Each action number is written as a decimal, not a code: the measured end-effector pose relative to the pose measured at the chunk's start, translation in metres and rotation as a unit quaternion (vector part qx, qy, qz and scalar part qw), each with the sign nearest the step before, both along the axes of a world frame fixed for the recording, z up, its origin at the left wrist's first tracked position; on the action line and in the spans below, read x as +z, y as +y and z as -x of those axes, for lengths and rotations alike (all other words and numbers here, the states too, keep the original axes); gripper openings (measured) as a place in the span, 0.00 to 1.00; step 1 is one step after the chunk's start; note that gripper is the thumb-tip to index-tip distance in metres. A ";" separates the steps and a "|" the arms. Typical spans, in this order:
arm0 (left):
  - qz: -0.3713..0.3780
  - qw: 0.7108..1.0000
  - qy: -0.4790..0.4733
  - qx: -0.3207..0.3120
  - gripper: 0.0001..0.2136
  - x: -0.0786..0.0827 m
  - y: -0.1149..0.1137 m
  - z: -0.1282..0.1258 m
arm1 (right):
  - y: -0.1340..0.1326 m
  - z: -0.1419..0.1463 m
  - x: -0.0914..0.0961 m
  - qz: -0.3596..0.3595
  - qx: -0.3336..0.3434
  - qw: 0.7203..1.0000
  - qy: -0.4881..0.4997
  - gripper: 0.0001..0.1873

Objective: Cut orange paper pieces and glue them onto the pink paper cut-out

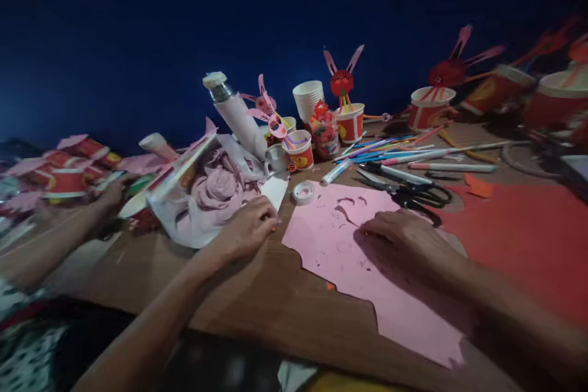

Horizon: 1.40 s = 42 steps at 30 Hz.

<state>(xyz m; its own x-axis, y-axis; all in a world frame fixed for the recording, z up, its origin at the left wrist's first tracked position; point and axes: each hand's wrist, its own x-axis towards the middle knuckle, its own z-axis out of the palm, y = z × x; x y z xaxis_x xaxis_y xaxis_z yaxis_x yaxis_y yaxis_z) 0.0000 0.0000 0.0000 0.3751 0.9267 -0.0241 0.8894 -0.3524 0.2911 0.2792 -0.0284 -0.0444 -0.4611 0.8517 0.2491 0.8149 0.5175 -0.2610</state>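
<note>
My left hand (248,229) rests on the brown table (257,300) beside the left edge of a pink paper sheet (331,245), fingers curled together over something small I cannot make out. My right hand (404,239) lies palm down on the pink sheet, fingers bent, pressing the paper near several cut-out holes. Black scissors (420,196) lie just beyond my right hand. A roll of clear tape (304,192) sits at the sheet's far left corner.
A red paper sheet (519,239) lies to the right. Coloured pens (395,152), paper cups with rabbit figures (349,119), a stack of white cups (307,98), a white tube (236,113) and a plastic bag with pink cloth (206,193) crowd the far side. Another person's arm (59,239) reaches in at left.
</note>
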 end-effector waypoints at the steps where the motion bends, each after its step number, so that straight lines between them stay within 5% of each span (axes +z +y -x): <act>1: 0.001 1.000 0.002 0.002 0.08 0.000 -0.003 0.004 | 0.001 0.000 0.000 0.003 0.006 1.000 0.003 0.12; 11: 0.004 0.998 0.062 0.005 0.07 -0.019 -0.012 0.012 | 0.008 -0.005 -0.005 0.046 0.033 0.998 0.012 0.11; 29: 0.050 0.997 0.039 0.043 0.06 -0.019 -0.010 0.010 | 0.005 -0.004 0.000 0.042 0.026 0.999 0.018 0.13; 36: 0.034 0.997 -0.035 0.066 0.08 0.006 -0.013 0.002 | 0.000 0.000 0.008 0.036 0.013 0.999 0.019 0.13; 42: 0.014 0.983 -0.162 0.085 0.08 0.033 0.011 -0.024 | -0.001 0.003 0.018 0.068 -0.027 0.997 0.012 0.14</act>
